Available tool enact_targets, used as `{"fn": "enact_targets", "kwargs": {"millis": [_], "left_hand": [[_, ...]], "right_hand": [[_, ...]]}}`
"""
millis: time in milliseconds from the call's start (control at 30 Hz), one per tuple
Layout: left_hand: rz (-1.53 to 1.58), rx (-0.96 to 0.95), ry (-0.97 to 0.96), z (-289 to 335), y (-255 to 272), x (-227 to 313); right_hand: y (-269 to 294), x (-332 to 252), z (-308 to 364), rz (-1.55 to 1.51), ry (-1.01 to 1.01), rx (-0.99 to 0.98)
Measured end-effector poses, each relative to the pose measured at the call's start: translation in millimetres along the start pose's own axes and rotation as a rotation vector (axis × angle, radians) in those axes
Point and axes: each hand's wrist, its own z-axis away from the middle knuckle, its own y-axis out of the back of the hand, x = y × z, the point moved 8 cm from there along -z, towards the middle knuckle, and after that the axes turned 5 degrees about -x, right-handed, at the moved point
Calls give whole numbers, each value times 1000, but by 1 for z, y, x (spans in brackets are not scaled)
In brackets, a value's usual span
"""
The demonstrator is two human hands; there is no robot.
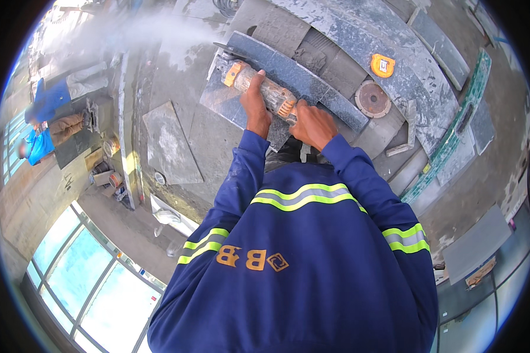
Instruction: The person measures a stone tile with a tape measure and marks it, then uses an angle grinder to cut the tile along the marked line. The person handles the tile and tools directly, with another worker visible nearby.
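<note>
An angle grinder (269, 94), dusty with orange parts, lies across both my hands, its disc end pointing to the far left. My left hand (255, 107) is wrapped round the front of its body. At the rear end, my right hand (313, 124) grips the grinder near its vented orange part. The cutting disc (229, 50) meets the edge of a dark grey stone slab (300, 79), and a plume of white dust (141, 32) streams off to the left. Under the slab and the grinder lies another grey stone slab (221, 101).
To the right are a yellow tape measure (383, 65), a round disc (372, 99) and a long green spirit level (453, 135). A flat grey slab (172, 144) lies on the left floor. Two people, one in blue (39, 146), are at the far left.
</note>
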Motion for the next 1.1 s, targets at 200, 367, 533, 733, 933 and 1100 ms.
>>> {"fn": "enact_targets", "kwargs": {"millis": [200, 367, 533, 733, 933, 1100], "left_hand": [[9, 5, -8, 21, 0, -11], [-14, 23, 6, 42, -2, -26], [3, 17, 28, 30, 0, -23], [-11, 19, -7, 1, 5, -7], [-3, 15, -9, 14, 3, -11], [-26, 36, -8, 42, -3, -22]], "right_hand": [[4, 3, 21, 33, -30, -13], [6, 14, 44, 26, -81, -43], [7, 10, 34, 16, -85, -39], [3, 0, 6, 48, -49, -34], [5, 2, 17, 60, -38, -24], [5, 14, 42, 76, -87, -49]]}}
